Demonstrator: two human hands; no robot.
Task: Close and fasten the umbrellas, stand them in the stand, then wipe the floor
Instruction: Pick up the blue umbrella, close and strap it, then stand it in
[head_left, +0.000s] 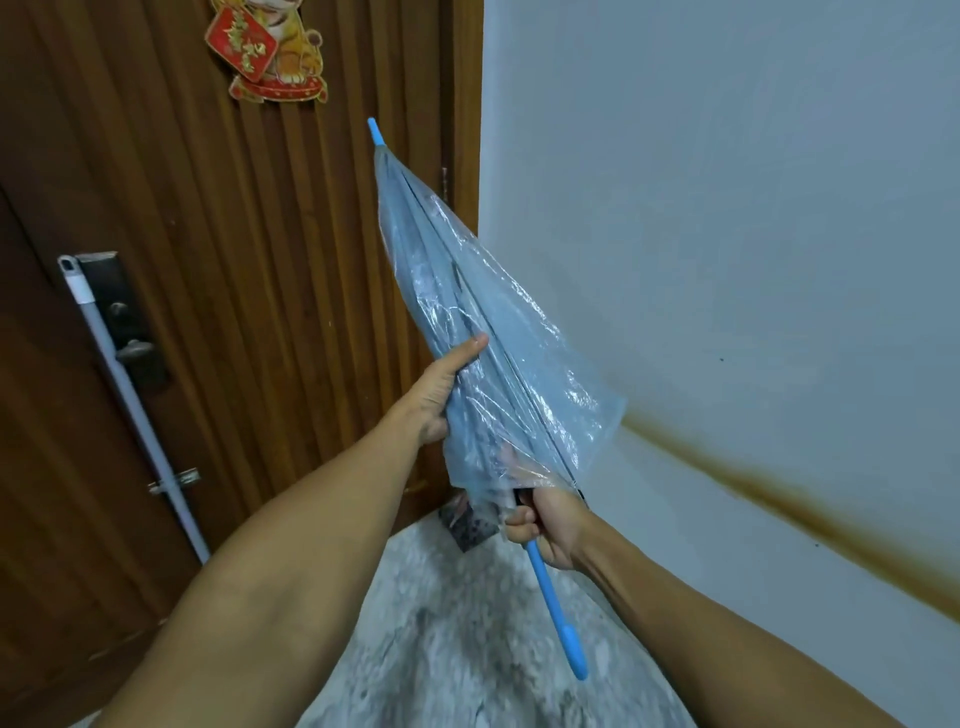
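A clear blue plastic umbrella (467, 291) is folded down and held up at a slant, its blue tip pointing at the door. My left hand (441, 387) wraps around the loose canopy at its middle. My right hand (548, 522) grips the blue shaft just below the canopy's hem, with the blue handle (563, 623) sticking out below it. The canopy folds hang loose and flare out on the right side. I cannot see a fastening strap.
A brown slatted door (218, 260) stands ahead with a red and gold decoration (265, 49) on it. A white mop pole (130, 400) leans against the door by the lock. A dark object (467, 525) sits in the floor corner. The white wall (727, 208) has a brown stain.
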